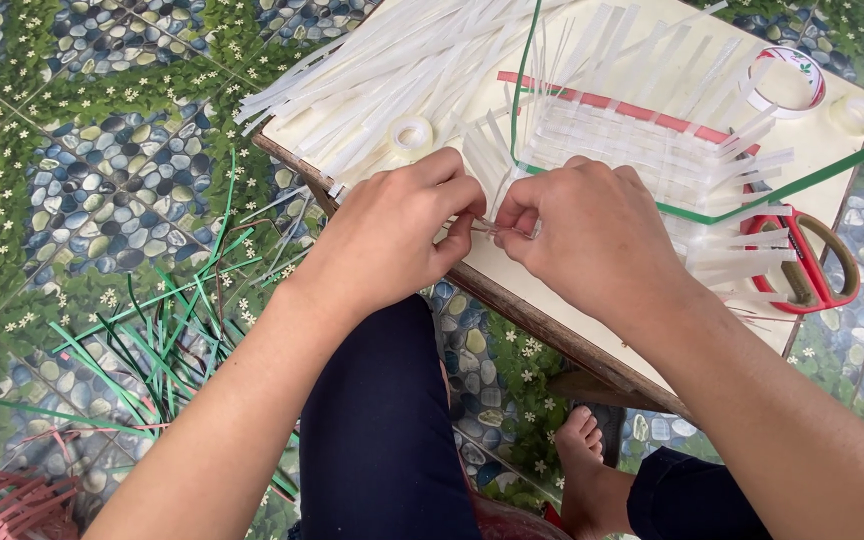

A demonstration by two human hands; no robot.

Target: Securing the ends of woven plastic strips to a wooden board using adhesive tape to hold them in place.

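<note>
- Left hand (392,235) and right hand (592,235): fingertips pinching a thin white strip (487,228) at table (352,150) edge.
- Woven mat (632,140), flat glossy white strips, at 1 o'clock of the hands.
- Red-handled scissors (807,265) at 3 o'clock.

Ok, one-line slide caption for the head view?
Left hand and right hand pinch a thin strip beside a white woven mat.

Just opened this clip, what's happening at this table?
A person's left hand and right hand meet at the near edge of a flat mat woven from white plastic strips, pinching a strip end between the fingertips. The mat lies on a cream tabletop, beside red-handled scissors.
</note>
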